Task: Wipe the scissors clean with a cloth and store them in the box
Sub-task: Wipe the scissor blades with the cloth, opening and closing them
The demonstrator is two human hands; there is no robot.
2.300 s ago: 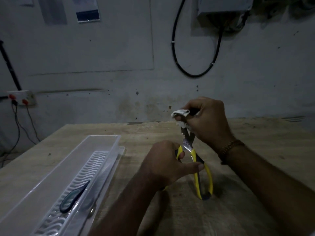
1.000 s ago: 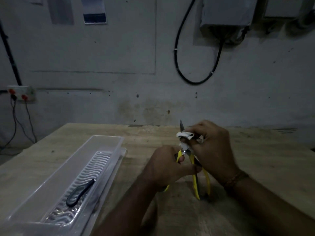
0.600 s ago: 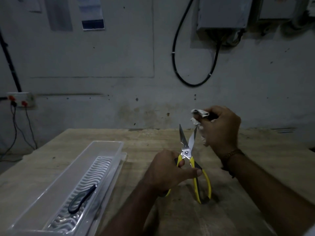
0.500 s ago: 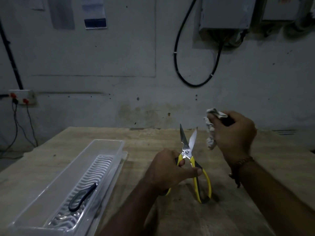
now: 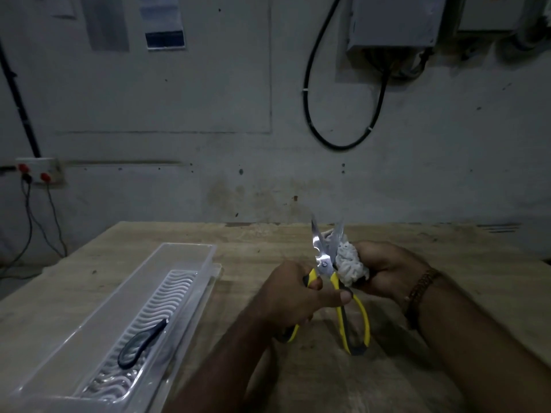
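Observation:
My left hand (image 5: pixel 293 296) grips the yellow-and-black handle of the scissors (image 5: pixel 325 263), which stand upright with their steel blades slightly apart and tips up. The lower handle loop rests near the table. My right hand (image 5: pixel 384 268) holds a bunched white cloth (image 5: pixel 350 263) pressed against the right blade near the pivot. A clear plastic box (image 5: pixel 185 257) lies open at the left on the table, with a wavy ribbed insert and one dark-handled tool (image 5: pixel 140 342) lying in it.
The wooden table (image 5: pixel 447 254) extends to the wall behind. A flat clear lid (image 5: pixel 216 274) lies under or beside the box's right edge. A wall socket (image 5: pixel 35 171) with hanging wires is at far left; a black cable loop (image 5: pixel 340 141) hangs above.
My right hand with the cloth came down from beside the blade tips to the base of the right blade. The scissors stay upright in my left hand.

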